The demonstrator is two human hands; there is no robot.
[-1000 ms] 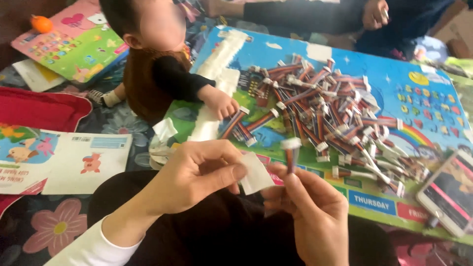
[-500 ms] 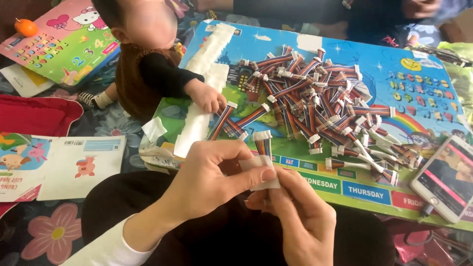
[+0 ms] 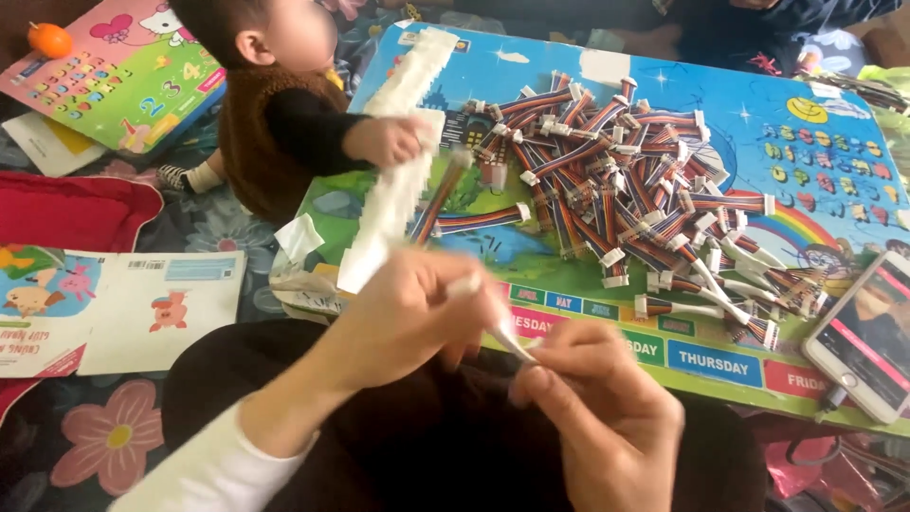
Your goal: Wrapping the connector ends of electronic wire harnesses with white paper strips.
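Floral floor covering [image 3: 95, 446] lies beneath a colourful play board [image 3: 531, 85], which carries the work. At the board's near edge, my left hand [image 3: 417, 318] and right hand [image 3: 597, 417] meet over my dark lap. Left grip: narrow, fingers pinched on a thin white strip [image 3: 502, 332] and a blurred ribbon cable [image 3: 438, 199] that rises from the hand toward the board's middle. Right grip: narrow, fingertips closed on the lower end of the same white strip. How the strip sits on the cable I cannot tell; motion blur hides it.

Near the board's near right corner, a phone [image 3: 867, 337] rests with its screen lit. A paper sheet with pig drawings [image 3: 142, 303] lies on the floor off the board's left edge. Mid-board, a large pile of ribbon cables [image 3: 626, 180] with white connectors spreads toward the right edge. A long white tape strip [image 3: 393, 180] runs along the left edge, touched by a child's hand [image 3: 384, 140]. Beyond the far left corner lies a pink number book [image 3: 123, 85], an orange ball [image 3: 49, 40] beside it.
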